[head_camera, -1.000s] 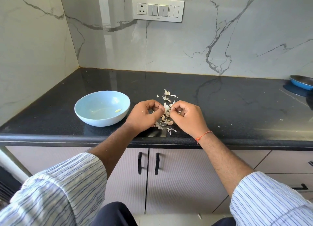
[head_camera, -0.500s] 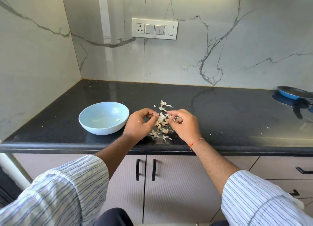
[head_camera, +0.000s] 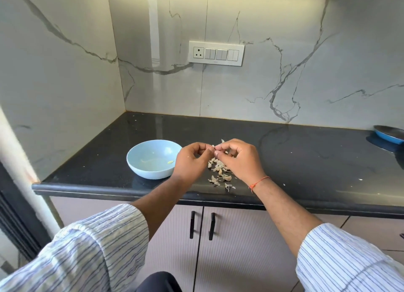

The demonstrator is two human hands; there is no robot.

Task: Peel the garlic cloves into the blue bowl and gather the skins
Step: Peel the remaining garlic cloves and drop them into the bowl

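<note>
Left hand point(head_camera: 190, 161) and right hand point(head_camera: 237, 160) curled together above papery skins point(head_camera: 219, 171) on black worktop point(head_camera: 306, 160), pinching something tiny, too small to identify. Pale blue bowl point(head_camera: 140, 160) just left, holding a small yellowish piece point(head_camera: 170, 162). Blue pan point(head_camera: 390, 134) cut off at right edge.

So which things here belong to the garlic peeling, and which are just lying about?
Part of the job:
blue bowl
pile of skins
left hand
right hand
clove, pinched between both, mostly hidden

Lying about:
blue pan
switch panel
</note>
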